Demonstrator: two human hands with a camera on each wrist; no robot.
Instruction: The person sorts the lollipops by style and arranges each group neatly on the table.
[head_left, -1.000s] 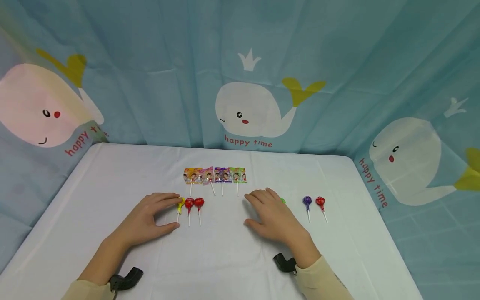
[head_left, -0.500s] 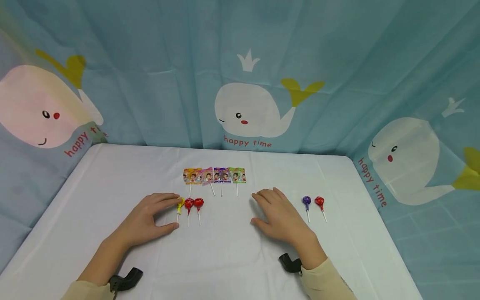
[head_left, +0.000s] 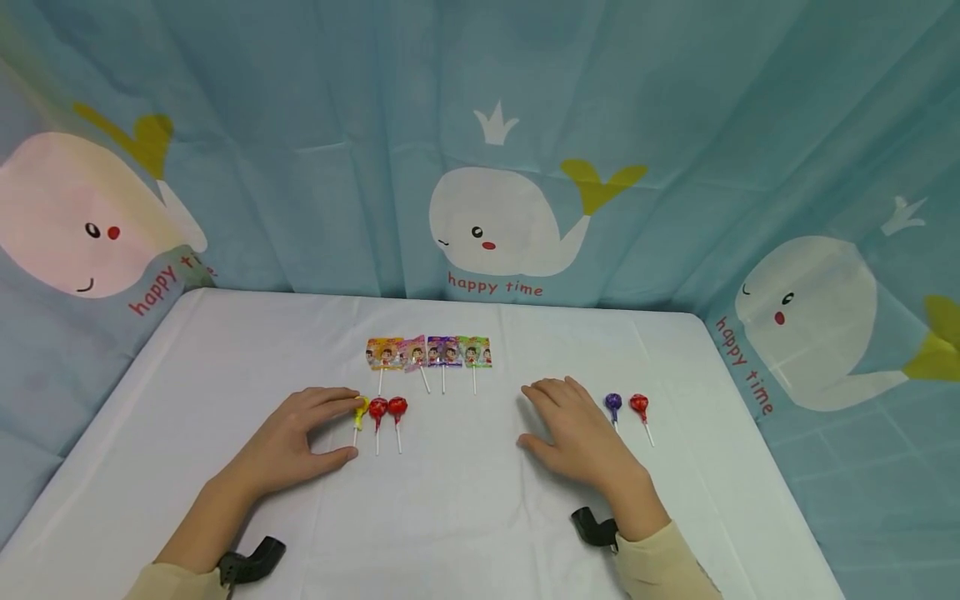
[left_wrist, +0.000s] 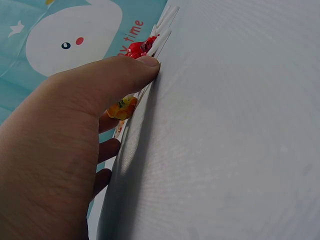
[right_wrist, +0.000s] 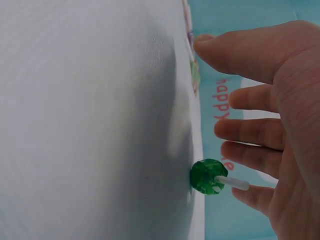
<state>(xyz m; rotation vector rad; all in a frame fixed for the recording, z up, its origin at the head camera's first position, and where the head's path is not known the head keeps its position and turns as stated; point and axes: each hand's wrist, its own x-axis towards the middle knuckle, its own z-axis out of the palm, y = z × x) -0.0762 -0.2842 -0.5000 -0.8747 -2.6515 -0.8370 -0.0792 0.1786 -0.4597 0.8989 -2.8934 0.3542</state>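
The right hand [head_left: 581,433] lies palm down on the table [head_left: 225,350], fingers straight and a little spread, gripping nothing. Under it, seen only from the right wrist view, is a green lollipop [right_wrist: 208,176]: a small round head in shiny, crinkled green wrapping on a short white stick, resting on the cloth beneath the outer fingers; whether they touch it cannot be told. From the head view the hand covers it completely. Just to the right of the hand lie a purple lollipop [head_left: 613,403] and a red lollipop [head_left: 639,404], side by side, sticks pointing toward the person.

The left hand [head_left: 296,437] also rests flat, fingers relaxed and holding nothing, its fingertips touching a yellow lollipop [head_left: 362,411]. Just beside that lie two more red lollipops [head_left: 387,407], close together with their white sticks parallel.

Farther back, between the two hands, four flat lollipops in printed square wrappers [head_left: 429,352] form a tight row, orange, pink, purple and green. A white cloth covers the table, and a blue curtain [head_left: 675,125] printed with white whales hangs behind it.
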